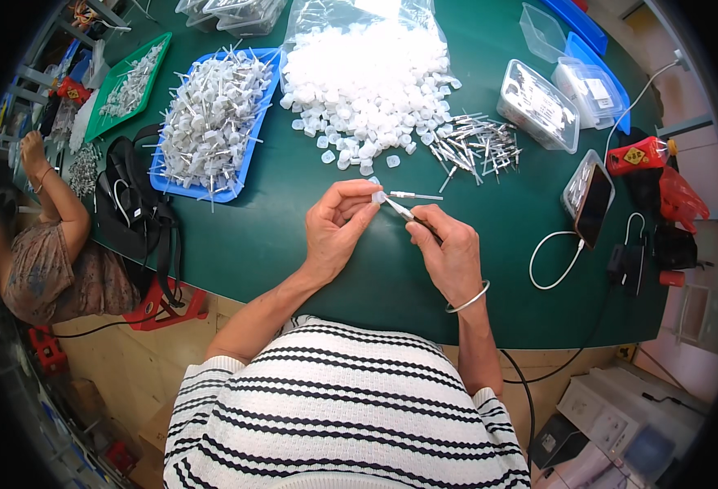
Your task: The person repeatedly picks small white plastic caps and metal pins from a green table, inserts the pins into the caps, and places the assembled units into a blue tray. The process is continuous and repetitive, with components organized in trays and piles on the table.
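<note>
Between the thumb and fingers of my left hand [334, 230] is a small translucent white cap [377, 196]. My right hand [450, 251] grips a slim pen-like tool [401, 210] with a white tapered front and a dark handle. Its tip meets the cap, though I cannot tell whether it is inside or only touching. Just beyond the tool, a thin rod with a white sleeve [414, 196] lies on the green table [253, 257]. Another cap [393, 161] rests a little farther away.
A large heap of white caps [367, 81] spills from a clear bag. Right of it lie metal rods [481, 145]; left, a blue tray [224, 196] of capped rods. Farther right are a clear box [538, 106] and a phone [594, 205]. A co-worker's arm [69, 208] shows at left.
</note>
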The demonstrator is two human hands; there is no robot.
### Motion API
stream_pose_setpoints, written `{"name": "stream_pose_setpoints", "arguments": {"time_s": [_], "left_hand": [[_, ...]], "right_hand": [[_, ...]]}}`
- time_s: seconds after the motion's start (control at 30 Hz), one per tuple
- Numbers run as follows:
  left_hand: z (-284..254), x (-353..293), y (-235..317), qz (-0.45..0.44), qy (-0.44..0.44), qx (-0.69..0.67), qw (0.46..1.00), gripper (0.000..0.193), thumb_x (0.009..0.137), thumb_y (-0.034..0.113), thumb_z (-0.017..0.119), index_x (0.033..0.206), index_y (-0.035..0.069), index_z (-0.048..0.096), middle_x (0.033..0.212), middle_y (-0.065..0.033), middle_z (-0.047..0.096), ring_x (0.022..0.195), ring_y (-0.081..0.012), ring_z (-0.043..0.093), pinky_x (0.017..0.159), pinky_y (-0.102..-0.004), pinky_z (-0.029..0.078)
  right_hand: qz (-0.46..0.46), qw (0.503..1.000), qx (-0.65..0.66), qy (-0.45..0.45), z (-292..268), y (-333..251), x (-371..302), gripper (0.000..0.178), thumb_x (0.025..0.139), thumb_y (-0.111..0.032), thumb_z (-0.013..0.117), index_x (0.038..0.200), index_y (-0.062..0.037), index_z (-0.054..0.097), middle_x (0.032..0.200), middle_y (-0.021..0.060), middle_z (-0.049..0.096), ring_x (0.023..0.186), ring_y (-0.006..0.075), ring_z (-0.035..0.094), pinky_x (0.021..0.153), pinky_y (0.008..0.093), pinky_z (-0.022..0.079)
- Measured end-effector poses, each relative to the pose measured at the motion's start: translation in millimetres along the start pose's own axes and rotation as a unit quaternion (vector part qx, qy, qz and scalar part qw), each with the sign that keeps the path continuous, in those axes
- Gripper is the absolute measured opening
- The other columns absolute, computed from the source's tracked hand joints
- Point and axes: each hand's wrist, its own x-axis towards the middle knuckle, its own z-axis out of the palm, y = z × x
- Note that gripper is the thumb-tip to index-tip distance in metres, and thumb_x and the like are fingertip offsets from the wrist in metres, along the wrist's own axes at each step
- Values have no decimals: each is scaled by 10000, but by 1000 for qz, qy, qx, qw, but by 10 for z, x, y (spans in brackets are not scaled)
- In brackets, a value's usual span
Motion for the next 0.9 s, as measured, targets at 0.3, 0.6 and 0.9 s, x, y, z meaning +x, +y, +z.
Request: {"name": "stream_pose_setpoints", "arguments": {"time_s": [0.3,0.6,0.9], "left_hand": [[-13,-1,-13,6,-8,8,1000,228,900,-54,579,1127,-36,566,1129,-107,626,1026,-128,622,915,-232,497],[-24,0,-40,32,-11,51,998,247,886,-74,587,1130,-36,574,1149,-124,628,1023,-133,624,858,-208,504],[2,18,-31,15,-12,52,998,234,895,-52,587,1128,-37,582,1128,-114,638,988,-130,634,839,-212,511]], "right_hand": [[-59,997,-42,12,-32,-42,8,99,834,-86,650,911,-35,613,811,112,642,674,316,621,588,365,484],[-77,990,-121,18,-20,-77,2,97,844,-114,643,901,-63,582,795,99,619,658,320,606,557,391,472],[-72,994,-87,10,-85,-27,7,116,831,-127,659,914,-63,610,791,107,620,666,320,612,575,395,480]]}}
